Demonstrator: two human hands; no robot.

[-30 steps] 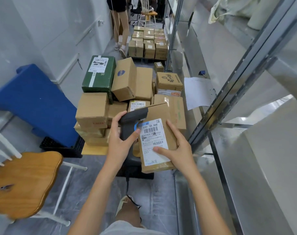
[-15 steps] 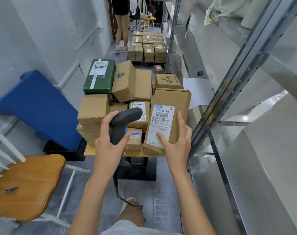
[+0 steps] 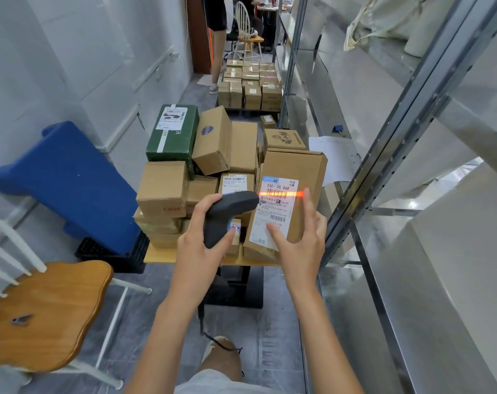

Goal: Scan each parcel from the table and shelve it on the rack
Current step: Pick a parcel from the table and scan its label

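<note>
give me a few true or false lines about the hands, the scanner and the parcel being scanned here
1. The left hand grips the dark scanner. True.
2. The right hand holds a green box. False: it holds a brown cardboard parcel with a white label.
3. A red scan line falls across the label's upper barcode. True.
4. The held parcel lies flat on the rack. False: it is held upright above the table's edge.
5. A green box sits on the pile behind. True.
</note>
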